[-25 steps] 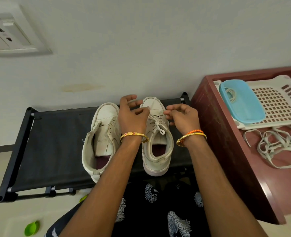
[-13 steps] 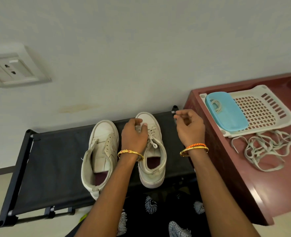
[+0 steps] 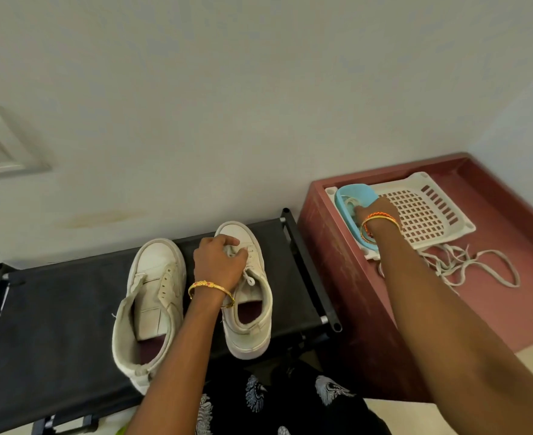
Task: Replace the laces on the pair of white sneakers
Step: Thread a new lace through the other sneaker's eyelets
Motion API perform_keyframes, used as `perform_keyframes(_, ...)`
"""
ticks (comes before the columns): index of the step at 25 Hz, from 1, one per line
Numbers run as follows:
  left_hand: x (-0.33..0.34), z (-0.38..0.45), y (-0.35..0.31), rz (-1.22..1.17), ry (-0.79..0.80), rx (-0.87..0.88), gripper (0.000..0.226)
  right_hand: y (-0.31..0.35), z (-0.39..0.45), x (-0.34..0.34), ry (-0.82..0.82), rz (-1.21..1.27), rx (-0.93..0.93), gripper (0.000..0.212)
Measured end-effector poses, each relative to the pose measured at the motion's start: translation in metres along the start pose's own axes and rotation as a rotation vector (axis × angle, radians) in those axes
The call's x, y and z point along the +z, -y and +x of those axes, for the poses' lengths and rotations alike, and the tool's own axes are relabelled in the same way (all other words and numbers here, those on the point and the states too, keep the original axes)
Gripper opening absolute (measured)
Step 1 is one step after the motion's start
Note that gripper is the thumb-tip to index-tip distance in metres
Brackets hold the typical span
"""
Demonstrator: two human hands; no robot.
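1. Two white sneakers stood side by side, toes to the wall, on a black rack (image 3: 55,309).
2. The left sneaker (image 3: 150,306) had bare eyelets and a gaping tongue; the right sneaker (image 3: 249,296) carried a lace (image 3: 249,277).
3. The left hand (image 3: 219,265) curled over the right sneaker's laced front, gripping it.
4. The right hand (image 3: 373,211) reached into a blue tub (image 3: 351,194) holding a coiled lace; its fingers were hidden.
5. Loose laces (image 3: 466,265) lay tangled on a red cabinet (image 3: 353,309) beside a white tray (image 3: 428,211).
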State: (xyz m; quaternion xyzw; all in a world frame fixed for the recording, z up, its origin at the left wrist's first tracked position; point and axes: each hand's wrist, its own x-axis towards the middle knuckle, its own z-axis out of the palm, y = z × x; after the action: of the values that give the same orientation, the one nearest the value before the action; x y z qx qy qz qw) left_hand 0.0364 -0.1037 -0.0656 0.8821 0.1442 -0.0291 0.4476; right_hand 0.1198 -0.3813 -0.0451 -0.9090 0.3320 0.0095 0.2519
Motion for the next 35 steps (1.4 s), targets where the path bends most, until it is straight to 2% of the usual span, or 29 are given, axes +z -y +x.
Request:
perform_keyframes(4,0.0,0.005,0.006,0.029,-0.005,0.014,0.022,0.009,0.007,0.014,-0.08,-0.096,-0.005,0.047)
perform_keyframes(7,0.002,0.007,0.007,0.03,-0.016,0.02,0.021,0.011,0.008,0.019,-0.098,-0.08,0.01,0.044)
perform_keyframes(10,0.001,0.007,0.007,0.038,-0.032,0.047,0.02,0.01,0.004,0.007,-0.179,0.045,0.013,0.042)
perform_keyframes(12,-0.001,0.005,0.004,0.011,-0.073,0.079,0.021,0.017,-0.01,-0.013,-0.248,0.195,-0.075,0.032)
perform_keyframes(13,-0.004,0.004,0.001,-0.028,-0.099,0.109,0.022,0.024,-0.023,-0.023,-0.231,0.279,-0.152,0.027)
perform_keyframes(16,-0.014,-0.006,-0.009,-0.217,-0.19,0.222,0.023,0.051,-0.084,-0.042,0.062,0.522,-0.368,0.008)
perform_keyframes(19,-0.03,-0.023,-0.02,-0.468,-0.201,0.256,0.026,0.075,-0.147,-0.044,0.45,0.771,-0.411,0.009)
perform_keyframes(21,-0.044,-0.035,-0.026,-0.647,-0.13,0.272,0.031,0.084,-0.178,-0.039,0.598,0.871,-0.394,0.012)
perform_keyframes(23,-0.062,-0.047,-0.027,-0.809,0.019,0.204,0.043,0.092,-0.202,-0.027,0.648,0.95,-0.367,0.011)
perform_keyframes(25,-0.078,-0.056,-0.02,-0.859,0.116,0.112,0.051,0.097,-0.22,-0.009,0.668,0.958,-0.37,0.011)
perform_keyframes(26,-0.085,-0.058,-0.013,-0.829,0.095,0.096,0.049,0.1,-0.226,0.002,0.684,0.923,-0.391,0.01)
perform_keyframes(28,-0.095,-0.057,0.001,-0.775,-0.044,0.056,0.036,0.104,-0.233,0.018,0.735,0.823,-0.455,0.011)
perform_keyframes(31,-0.112,-0.044,0.021,-0.863,-0.191,-0.042,0.018,0.111,-0.238,0.037,0.793,0.67,-0.541,0.015)
perform_keyframes(35,-0.122,-0.036,0.034,-0.782,-0.284,-0.006,0.01,0.115,-0.226,0.06,0.697,0.56,-0.537,0.025)
